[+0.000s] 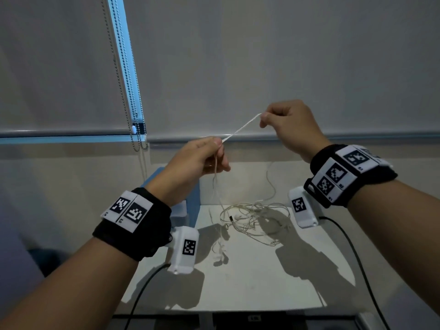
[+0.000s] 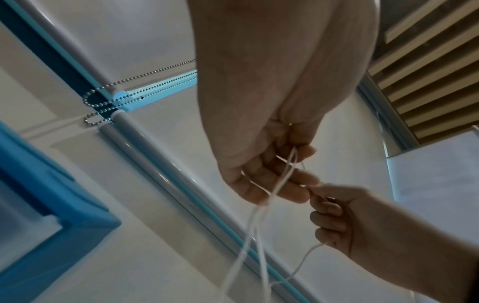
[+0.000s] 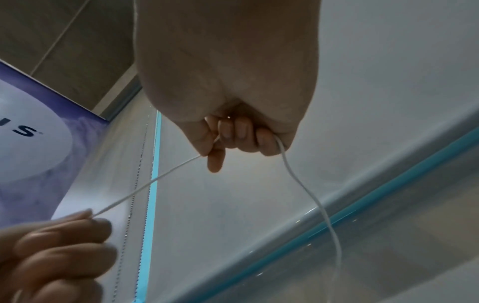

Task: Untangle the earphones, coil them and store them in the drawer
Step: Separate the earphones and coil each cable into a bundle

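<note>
White earphones (image 1: 252,217) lie in a tangled heap on the white table (image 1: 250,277). A stretch of their cable (image 1: 241,128) runs taut between my two raised hands. My left hand (image 1: 215,148) pinches the lower end, and several loose strands (image 2: 255,231) hang from it down to the heap. My right hand (image 1: 265,119) pinches the upper end in curled fingers (image 3: 233,135), and another cable strand (image 3: 311,194) drops from its little-finger side toward the table. Two earbuds (image 1: 220,254) dangle just over the table at the left of the heap.
A blue drawer unit (image 1: 192,198) stands at the table's back left, also seen as a blue box (image 2: 51,215) in the left wrist view. Bead chains (image 1: 132,110) of a roller blind hang behind it. Black sensor cables (image 1: 357,263) trail from my wrists.
</note>
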Demonstrator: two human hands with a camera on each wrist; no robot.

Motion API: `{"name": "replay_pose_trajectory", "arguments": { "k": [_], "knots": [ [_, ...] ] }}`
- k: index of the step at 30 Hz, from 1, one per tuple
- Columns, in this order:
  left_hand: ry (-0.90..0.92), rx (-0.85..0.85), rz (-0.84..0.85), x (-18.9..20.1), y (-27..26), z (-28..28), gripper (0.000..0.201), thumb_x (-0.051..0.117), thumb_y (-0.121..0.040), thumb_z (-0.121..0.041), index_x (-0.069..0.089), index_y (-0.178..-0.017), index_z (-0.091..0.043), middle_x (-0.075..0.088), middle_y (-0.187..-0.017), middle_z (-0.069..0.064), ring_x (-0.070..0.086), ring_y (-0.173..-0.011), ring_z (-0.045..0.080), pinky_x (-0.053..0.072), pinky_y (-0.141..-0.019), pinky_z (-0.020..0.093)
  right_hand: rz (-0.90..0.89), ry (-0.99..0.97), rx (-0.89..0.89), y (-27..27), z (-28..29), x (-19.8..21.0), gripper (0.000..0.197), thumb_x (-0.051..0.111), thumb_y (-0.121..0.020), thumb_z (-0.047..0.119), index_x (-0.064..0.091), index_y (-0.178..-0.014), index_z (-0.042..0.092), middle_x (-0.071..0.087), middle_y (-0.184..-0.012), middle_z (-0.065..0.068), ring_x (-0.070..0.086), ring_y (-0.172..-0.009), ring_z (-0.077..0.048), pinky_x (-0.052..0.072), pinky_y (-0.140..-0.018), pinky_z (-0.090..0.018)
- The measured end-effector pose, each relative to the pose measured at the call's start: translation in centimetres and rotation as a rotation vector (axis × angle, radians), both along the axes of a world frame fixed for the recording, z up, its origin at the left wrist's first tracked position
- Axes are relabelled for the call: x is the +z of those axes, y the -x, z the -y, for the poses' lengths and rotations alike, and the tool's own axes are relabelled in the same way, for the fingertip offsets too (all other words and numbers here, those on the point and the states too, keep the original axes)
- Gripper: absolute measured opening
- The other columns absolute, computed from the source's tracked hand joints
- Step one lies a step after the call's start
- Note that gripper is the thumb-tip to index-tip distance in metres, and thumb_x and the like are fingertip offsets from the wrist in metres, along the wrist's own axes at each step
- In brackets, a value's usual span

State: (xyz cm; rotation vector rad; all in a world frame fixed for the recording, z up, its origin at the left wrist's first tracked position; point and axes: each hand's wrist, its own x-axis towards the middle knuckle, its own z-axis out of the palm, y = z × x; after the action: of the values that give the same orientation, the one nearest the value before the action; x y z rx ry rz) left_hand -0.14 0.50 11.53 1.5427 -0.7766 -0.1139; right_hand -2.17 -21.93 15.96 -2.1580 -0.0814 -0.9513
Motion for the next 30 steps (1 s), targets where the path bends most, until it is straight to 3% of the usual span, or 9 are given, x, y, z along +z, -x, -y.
{"name": "replay_pose_trajectory", "arguments": {
  "k": [3, 8, 10, 12, 15, 19, 22, 25, 30],
  "knots": [
    [-0.039, -0.022, 0.021, 0.2, 0.4, -0.1, 0.034, 0.038, -0.110, -0.021, 0.052, -0.081, -0.011, 0.060, -0.069, 0.002, 0.060, -0.063, 0.011, 0.054, -0.079, 0.029, -0.043, -0.040, -0.111, -0.2, 1.1, -0.6, 0.023, 0.063, -0.094, 0.018, 0.074, -0.076, 0.011, 0.058, -0.064, 0.007, 0.051, -0.065, -0.010, 0.038, -0.059, -0.022],
    [-0.067, -0.077, -0.031, 0.6, 0.7, -0.5, 0.035, 0.041, -0.109, -0.017, 0.052, -0.077, -0.011, 0.056, -0.065, 0.002, 0.056, -0.059, 0.015, 0.055, -0.074, 0.031, -0.099, -0.041, -0.256, -0.7, 3.4, -1.8, 0.018, 0.065, -0.092, 0.014, 0.077, -0.083, 0.004, 0.071, -0.087, -0.012, 0.061, -0.087, -0.027, 0.048, -0.074, -0.031],
    [-0.075, -0.103, -0.072, 0.4, 0.5, -0.8, 0.035, 0.040, -0.109, -0.017, 0.052, -0.077, -0.011, 0.051, -0.063, 0.002, 0.053, -0.057, 0.016, 0.056, -0.075, 0.032, -0.189, -0.059, -0.289, -0.9, 4.3, -2.3, 0.014, 0.067, -0.092, 0.013, 0.078, -0.085, 0.006, 0.071, -0.090, -0.010, 0.060, -0.090, -0.028, 0.047, -0.075, -0.027],
    [-0.079, -0.118, -0.091, 0.1, 0.4, -1.0, 0.034, 0.040, -0.109, -0.017, 0.052, -0.078, -0.011, 0.046, -0.062, 0.001, 0.047, -0.054, 0.015, 0.058, -0.072, 0.031, -0.384, -0.002, -0.277, -1.1, 4.7, -3.1, 0.013, 0.070, -0.092, 0.012, 0.080, -0.097, 0.006, 0.073, -0.107, -0.011, 0.062, -0.103, -0.030, 0.048, -0.090, -0.029],
    [-0.085, -0.111, -0.094, -0.7, 0.3, -0.8, 0.033, 0.040, -0.110, -0.017, 0.055, -0.081, -0.010, 0.042, -0.062, 0.000, 0.040, -0.052, 0.013, 0.055, -0.064, 0.027, -0.489, 0.059, -0.106, -0.9, 3.3, -4.1, 0.021, 0.066, -0.091, 0.001, 0.074, -0.108, 0.011, 0.071, -0.112, -0.007, 0.062, -0.112, -0.027, 0.045, -0.094, -0.031],
    [-0.100, -0.077, -0.092, -1.4, 0.1, -0.2, 0.032, 0.042, -0.108, -0.015, 0.062, -0.085, -0.007, 0.043, -0.061, -0.002, 0.040, -0.048, 0.010, 0.052, -0.059, 0.024, -0.420, -0.061, 0.436, 0.0, -1.2, -4.1, 0.043, 0.056, -0.085, -0.012, 0.067, -0.121, 0.011, 0.070, -0.115, -0.008, 0.063, -0.115, -0.023, 0.050, -0.095, -0.032],
    [-0.095, -0.059, -0.099, -1.5, 0.0, 0.0, 0.029, 0.044, -0.107, -0.013, 0.063, -0.085, -0.008, 0.046, -0.062, -0.001, 0.043, -0.049, 0.010, 0.054, -0.061, 0.025, -0.480, -0.019, 0.651, 0.2, -3.5, -4.1, 0.026, 0.060, -0.096, -0.001, 0.064, -0.121, -0.002, 0.071, -0.104, -0.013, 0.068, -0.092, -0.020, 0.055, -0.085, -0.027],
    [-0.071, -0.043, -0.117, -1.5, 0.1, -0.3, 0.029, 0.044, -0.105, -0.012, 0.061, -0.082, -0.008, 0.040, -0.060, -0.003, 0.036, -0.049, 0.010, 0.047, -0.055, 0.023, -0.502, -0.027, 0.651, 0.3, -3.7, -4.4, 0.023, 0.052, -0.106, 0.013, 0.065, -0.107, -0.005, 0.046, -0.072, -0.010, 0.041, -0.059, -0.015, 0.041, -0.057, -0.026],
    [-0.123, 0.017, -0.116, -1.9, 0.5, -0.8, 0.035, 0.044, -0.103, -0.015, 0.050, -0.069, -0.015, 0.020, -0.058, -0.004, 0.013, -0.051, 0.013, 0.017, -0.042, 0.022, -0.543, -0.068, 0.650, 0.5, -1.6, -4.8, 0.018, 0.055, -0.104, 0.013, 0.065, -0.090, 0.007, 0.032, -0.059, 0.004, 0.025, -0.051, -0.010, 0.020, -0.050, -0.024]
  ]
}}
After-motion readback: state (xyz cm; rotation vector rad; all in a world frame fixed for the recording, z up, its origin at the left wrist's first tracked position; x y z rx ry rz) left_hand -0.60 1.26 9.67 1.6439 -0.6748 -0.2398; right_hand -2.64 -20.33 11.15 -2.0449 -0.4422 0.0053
